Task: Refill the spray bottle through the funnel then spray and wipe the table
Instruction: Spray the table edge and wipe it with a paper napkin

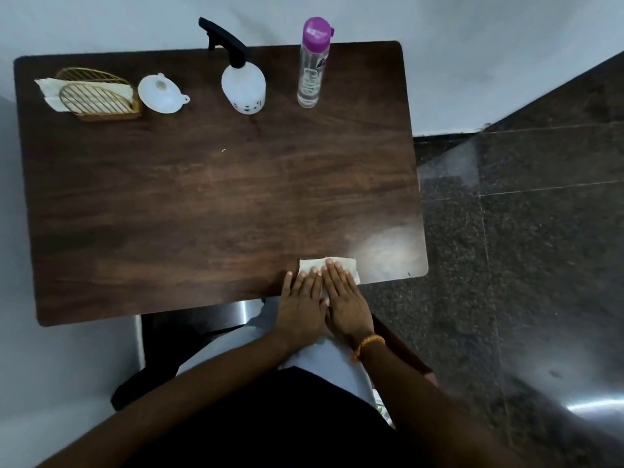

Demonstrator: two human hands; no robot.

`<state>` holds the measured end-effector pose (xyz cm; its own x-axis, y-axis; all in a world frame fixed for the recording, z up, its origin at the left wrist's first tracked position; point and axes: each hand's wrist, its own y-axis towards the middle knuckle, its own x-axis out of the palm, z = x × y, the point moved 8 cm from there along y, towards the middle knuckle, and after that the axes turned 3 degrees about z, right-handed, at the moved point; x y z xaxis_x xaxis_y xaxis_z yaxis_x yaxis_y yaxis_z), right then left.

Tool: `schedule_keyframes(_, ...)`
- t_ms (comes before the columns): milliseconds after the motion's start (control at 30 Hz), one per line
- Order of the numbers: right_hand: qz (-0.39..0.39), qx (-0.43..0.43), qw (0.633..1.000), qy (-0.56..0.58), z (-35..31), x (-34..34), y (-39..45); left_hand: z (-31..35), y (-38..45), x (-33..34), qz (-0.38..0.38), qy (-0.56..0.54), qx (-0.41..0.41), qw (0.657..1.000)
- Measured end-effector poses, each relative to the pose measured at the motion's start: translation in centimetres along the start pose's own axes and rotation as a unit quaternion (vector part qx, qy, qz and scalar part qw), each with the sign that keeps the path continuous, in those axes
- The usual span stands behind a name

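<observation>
A white tissue lies flat at the near right edge of the dark wooden table. My left hand and my right hand rest side by side on it, palms down, fingers straight and pressing the tissue onto the wood. At the far edge stands the white spray bottle with its black trigger head screwed on. To its left the white funnel lies on the table. To its right stands a clear water bottle with a purple cap.
A gold wire napkin holder with white tissues stands at the far left corner. A damp sheen shows on the near right corner of the table. A dark granite floor lies to the right, a pale wall behind.
</observation>
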<state>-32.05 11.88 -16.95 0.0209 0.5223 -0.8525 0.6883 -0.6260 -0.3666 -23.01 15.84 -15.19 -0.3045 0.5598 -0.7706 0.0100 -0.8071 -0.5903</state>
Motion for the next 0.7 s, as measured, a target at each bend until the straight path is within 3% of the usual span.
schedule_keyframes(233, 0.031, 0.043, 0.999, 0.011, 4.2, -6.1, 10.1, -1.6, 9.6, -7.6, 0.055, -0.012, -0.008, 0.998)
schedule_keyframes(433, 0.011, 0.040, 0.999, -0.022, 8.0, -10.1, 16.7, -1.4, 16.5, -12.7, 0.021, -0.050, -0.031, 0.998)
schedule_keyframes(567, 0.022, 0.050, 0.998, 0.024, 8.2, -8.9, 13.6, 0.0, 15.1, -10.9, 0.019, -0.052, -0.042, 0.998)
schedule_keyframes(700, 0.046, 0.085, 0.992, 0.080, 7.9, -5.8, 5.7, 3.6, 9.2, -6.7, 0.020, -0.007, 0.000, 1.000)
